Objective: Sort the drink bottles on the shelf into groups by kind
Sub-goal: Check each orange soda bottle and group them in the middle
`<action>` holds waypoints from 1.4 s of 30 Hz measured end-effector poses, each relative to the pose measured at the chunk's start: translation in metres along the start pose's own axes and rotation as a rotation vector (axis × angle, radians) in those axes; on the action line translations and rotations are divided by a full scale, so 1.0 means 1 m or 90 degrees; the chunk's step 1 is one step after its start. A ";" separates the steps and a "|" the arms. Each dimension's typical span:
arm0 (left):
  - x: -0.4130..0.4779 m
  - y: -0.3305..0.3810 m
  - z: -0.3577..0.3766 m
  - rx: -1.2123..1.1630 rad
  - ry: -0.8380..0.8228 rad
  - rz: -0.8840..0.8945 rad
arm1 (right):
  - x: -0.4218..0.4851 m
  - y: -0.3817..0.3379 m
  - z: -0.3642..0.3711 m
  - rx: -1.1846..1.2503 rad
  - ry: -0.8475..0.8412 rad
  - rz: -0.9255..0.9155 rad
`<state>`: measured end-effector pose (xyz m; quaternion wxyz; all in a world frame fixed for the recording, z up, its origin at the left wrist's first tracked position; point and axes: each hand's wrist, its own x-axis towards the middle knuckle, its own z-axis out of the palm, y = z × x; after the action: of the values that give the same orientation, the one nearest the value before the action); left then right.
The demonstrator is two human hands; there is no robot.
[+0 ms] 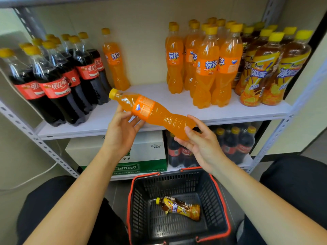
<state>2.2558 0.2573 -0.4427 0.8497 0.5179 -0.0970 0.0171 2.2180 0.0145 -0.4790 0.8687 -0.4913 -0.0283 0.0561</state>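
Note:
An orange Fanta bottle [152, 110] lies tilted in the air before the shelf [155, 98], cap pointing up-left. My left hand [122, 128] holds its labelled upper part, and my right hand [198, 140] grips its base. Several cola bottles [58, 76] stand grouped at the shelf's left. One lone Fanta bottle [115, 59] stands just right of them. Several Fanta bottles [203, 62] cluster at centre right, and several iced tea bottles [265, 68] at the far right.
A black basket with red rim [221, 191] sits on the floor between my knees, with one iced tea bottle [178, 207] lying in it. On the lower shelf are a white and green water carton [141, 156] and several cola bottles [233, 145].

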 end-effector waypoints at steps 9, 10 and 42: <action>-0.003 -0.004 0.005 0.070 0.075 0.027 | 0.000 -0.002 -0.001 0.003 -0.029 0.014; -0.003 -0.005 0.006 0.081 0.086 0.031 | 0.000 -0.003 -0.001 0.015 -0.023 0.022; -0.031 -0.018 0.036 0.304 -0.082 0.113 | -0.004 0.018 0.004 -0.511 -0.098 -0.132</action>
<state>2.2223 0.2193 -0.4479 0.6908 0.6931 -0.1891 0.0815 2.2128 0.0268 -0.4921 0.6047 -0.7797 -0.1620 -0.0104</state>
